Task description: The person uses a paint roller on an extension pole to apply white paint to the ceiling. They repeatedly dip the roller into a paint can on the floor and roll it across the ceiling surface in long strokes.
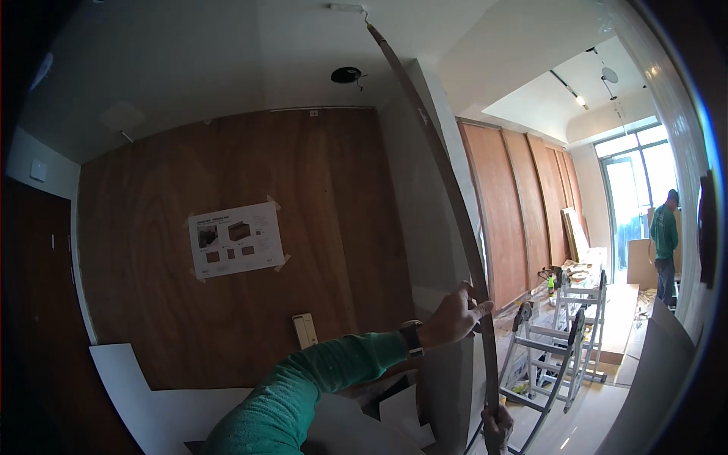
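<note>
Both hands clamp the long pole!
Left hand [453, 317] wraps the slim pole [455, 191], right hand [497, 430] grips it at five o'clock below; the shaft bows up to eleven, topped by a white cylindrical roller [346, 7]. Grainy reddish-brown wood panelling [318, 178] spreads at ten o'clock, silvery metal stepladders [547, 332] at four.

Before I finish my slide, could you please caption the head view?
Left hand above right hand, both gripping a long pole with its roller near the ceiling.
</note>
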The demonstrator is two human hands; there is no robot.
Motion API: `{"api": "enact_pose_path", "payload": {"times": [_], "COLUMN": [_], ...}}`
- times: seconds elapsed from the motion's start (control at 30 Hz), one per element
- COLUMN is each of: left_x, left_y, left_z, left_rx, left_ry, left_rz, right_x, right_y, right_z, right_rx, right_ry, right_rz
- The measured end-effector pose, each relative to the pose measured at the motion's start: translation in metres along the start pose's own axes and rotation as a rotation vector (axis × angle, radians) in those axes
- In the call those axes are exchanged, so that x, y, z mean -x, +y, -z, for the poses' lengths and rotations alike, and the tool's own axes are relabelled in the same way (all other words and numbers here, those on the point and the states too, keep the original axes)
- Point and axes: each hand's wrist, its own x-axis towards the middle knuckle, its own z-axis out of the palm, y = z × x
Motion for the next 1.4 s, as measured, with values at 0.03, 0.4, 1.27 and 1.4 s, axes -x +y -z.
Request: {"api": "enact_pose_path", "payload": {"times": [0.03, 0.4, 1.27, 1.4], "left_x": [0.001, 0.001, 0.088, 0.082], "left_y": [0.003, 0.057, 0.097, 0.074], "left_z": [-0.004, -0.018, 0.098, 0.115], "left_rx": [0.002, -0.133, 0.02, 0.058], "left_ry": [0.0, -0.102, 0.265, 0.283], "left_rz": [-0.006, -0.114, -0.294, -0.243], "right_x": [0.002, 0.028, 0.121, 0.131], "right_y": [-0.011, -0.008, -0.076, -0.059], "right_z": [0.004, 0.032, -0.034, -0.053], "right_rx": [-0.024, -0.065, -0.209, -0.255], "right_ry": [-0.014, 0.056, -0.175, -0.13], "right_rz": [-0.034, -0.14, -0.161, -0.107]}}
